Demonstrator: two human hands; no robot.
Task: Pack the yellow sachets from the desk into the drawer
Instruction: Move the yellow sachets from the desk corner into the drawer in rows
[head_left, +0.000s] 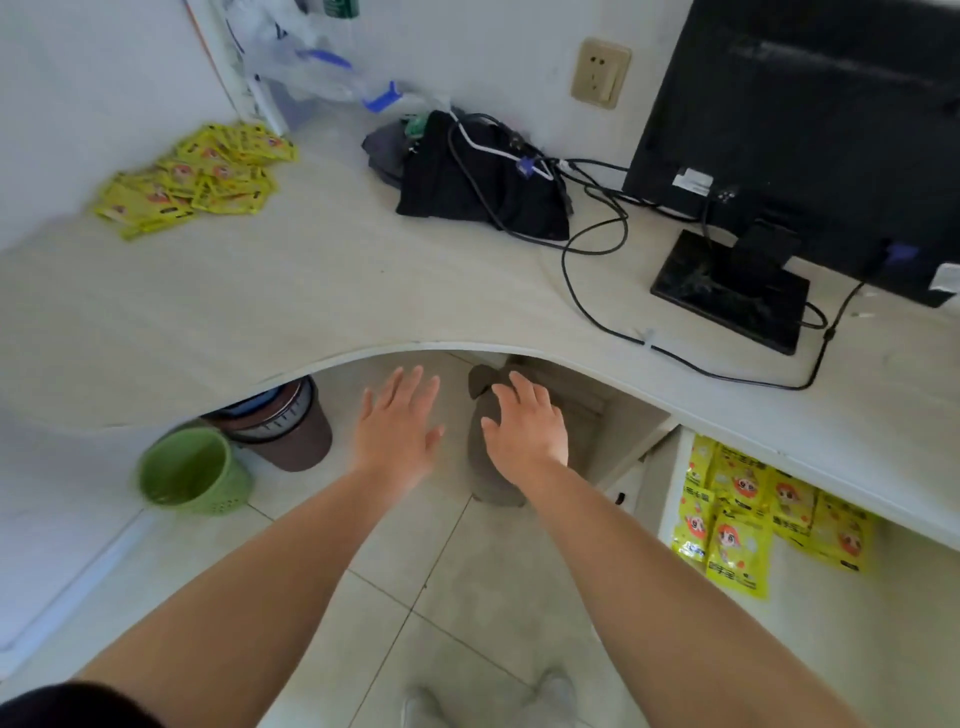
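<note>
Head view: both hands are empty. The left hand and right hand are stretched forward with fingers straight and spread, gripping nothing. They hover below the curved near edge of the desk, over the floor tiles. The right hand overlaps a grey padded object under the desk; whether it touches it, can't tell.

Task items are split in two groups:
- A loose pile of yellow sachets sits at the far left of the desk, close to the wall corner. They overlap and aren't squared up, so this looks like the stock not yet packed.
- The packed sachets lie flat in the open drawer, near right, below the desktop. They overlap in rough rows, probably to use the floor area. The drawer is pulled out, so access from above is free.

Judgement: between loads. Empty open hands fit a reach toward the pile, which is well apart from the drawer, so each load crosses the whole desk front.

Clutter: a black bag with cables draped over it at far centre, a monitor at far right. Neither sits on the pile-to-drawer path. A green bin and a brown bin stand under the desk at left.
</note>
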